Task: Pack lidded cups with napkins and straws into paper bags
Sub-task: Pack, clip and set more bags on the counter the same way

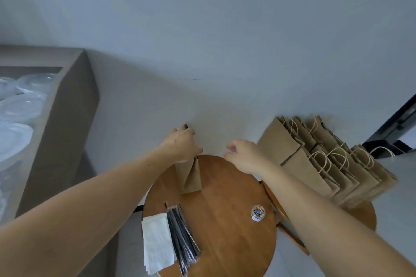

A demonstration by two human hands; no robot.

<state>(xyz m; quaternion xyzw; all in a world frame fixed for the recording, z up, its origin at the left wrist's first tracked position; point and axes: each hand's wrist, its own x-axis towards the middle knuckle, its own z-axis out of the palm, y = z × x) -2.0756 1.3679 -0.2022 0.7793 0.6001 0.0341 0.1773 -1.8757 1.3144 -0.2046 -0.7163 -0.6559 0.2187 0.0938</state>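
Napkins (157, 238) and straws (182, 231) stacked at near table (225, 243) edge, in easy reach. Your left hand (182, 144) pinches paper bag (190, 175) top, keeping it upright at far edge. Right hand (245, 155) beside, fingers loosely curled, empty, likely ready to open mouth. Lidded cups (18, 105) wait far left.

There is only one view: a wide-angle camera on the person's head, looking forward and steeply down. The round wooden table (225, 231) lies close below it at lower centre of the frame, and the pale wall (225, 29) fills the upper half.
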